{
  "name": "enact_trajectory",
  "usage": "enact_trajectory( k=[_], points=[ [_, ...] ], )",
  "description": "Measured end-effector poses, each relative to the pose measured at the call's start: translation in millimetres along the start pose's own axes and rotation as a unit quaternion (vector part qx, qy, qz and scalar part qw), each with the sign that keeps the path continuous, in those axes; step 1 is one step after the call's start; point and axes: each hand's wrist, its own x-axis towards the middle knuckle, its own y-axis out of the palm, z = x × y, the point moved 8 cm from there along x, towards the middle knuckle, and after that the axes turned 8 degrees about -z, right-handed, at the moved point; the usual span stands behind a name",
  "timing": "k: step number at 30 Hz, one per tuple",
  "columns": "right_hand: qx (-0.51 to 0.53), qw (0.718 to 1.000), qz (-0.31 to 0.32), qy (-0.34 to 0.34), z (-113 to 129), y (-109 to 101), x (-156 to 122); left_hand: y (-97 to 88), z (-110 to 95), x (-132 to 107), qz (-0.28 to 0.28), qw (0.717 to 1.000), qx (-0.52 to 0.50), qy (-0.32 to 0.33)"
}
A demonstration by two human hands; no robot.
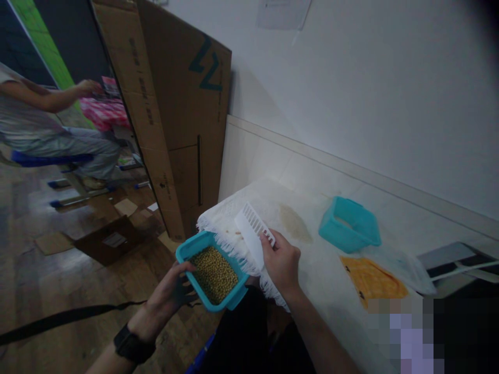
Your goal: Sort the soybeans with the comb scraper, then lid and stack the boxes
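My left hand (173, 291) grips the rim of a teal plastic container (237, 298), thumb over its edge. Soybeans (214, 272), yellowish and round, lie inside it. The container is held at the table's front edge, tilted towards me. In my right hand (281, 262) is a white slotted plastic piece (251, 234), pinched near its slotted side above the white fringed cloth (218, 221). A few small brownish bits (234, 232) lie on the cloth. Beyond my right hand, a patch of pale grains (295, 223) is spread on the table.
A second teal container (343, 241) stands to the right, near an orange bag (374, 280) and a clear plastic bag (405, 265). A tall cardboard box (183, 119) rises at the left, by the wall. Behind it another person (35, 109) sits. Cardboard pieces (107, 239) lie on the floor.
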Motion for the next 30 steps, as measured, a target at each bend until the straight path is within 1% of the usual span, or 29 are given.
enact_trajectory(
  k=[3, 6, 12, 15, 17, 19, 21, 24, 27, 28, 30],
  points=[
    [-0.002, 1.0, -0.003, -0.005, 1.1, 1.4, -0.7, 0.8, -0.4, -0.3, 0.014, 1.0, -0.005, 0.005],
    [0.002, 1.0, 0.008, -0.022, 6.0, 3.8, -2.2, 1.0, -1.9, -0.3, 0.019, 1.0, -0.001, 0.009],
    [0.003, 0.992, 0.054, -0.112, 27.7, 14.2, -10.5, -0.7, -4.9, 0.7, 0.014, 1.0, 0.003, 0.012],
    [0.016, 0.986, 0.059, -0.157, 38.7, 17.1, -19.6, -3.2, -3.7, 3.5, 0.01, 1.0, 0.007, 0.015],
    [0.026, 0.981, 0.066, -0.179, 45.3, 18.2, -27.1, -3.7, -2.9, 5.3, 0.013, 1.0, 0.007, 0.021],
    [0.037, 0.979, 0.083, -0.185, 49.8, 18.9, -34.6, -3.6, -1.9, 6.6, 0.015, 1.0, 0.004, 0.023],
    [0.046, 0.98, 0.093, -0.172, 50.6, 15.8, -39.9, -3.5, -1.1, 6.9, 0.012, 1.0, 0.002, 0.018],
    [0.052, 0.989, 0.06, -0.125, 41.1, 0.9, -38.8, -4.4, -1.2, 5.4, 0.006, 1.0, 0.009, 0.012],
    [0.058, 0.998, 0.006, -0.034, 13.6, -12.4, -25.4, -10.6, -1.1, 2.6, -0.012, 1.0, 0.023, 0.006],
    [0.065, 0.998, -0.01, 0.0, 1.7, -13.5, -19.2, -14.0, -1.0, 1.4, -0.021, 0.999, 0.026, 0.006],
    [0.091, 0.993, -0.03, 0.062, -21.8, -8.5, -6.7, -21.7, -0.9, -1.5, -0.037, 0.999, 0.031, 0.008]
  ],
)
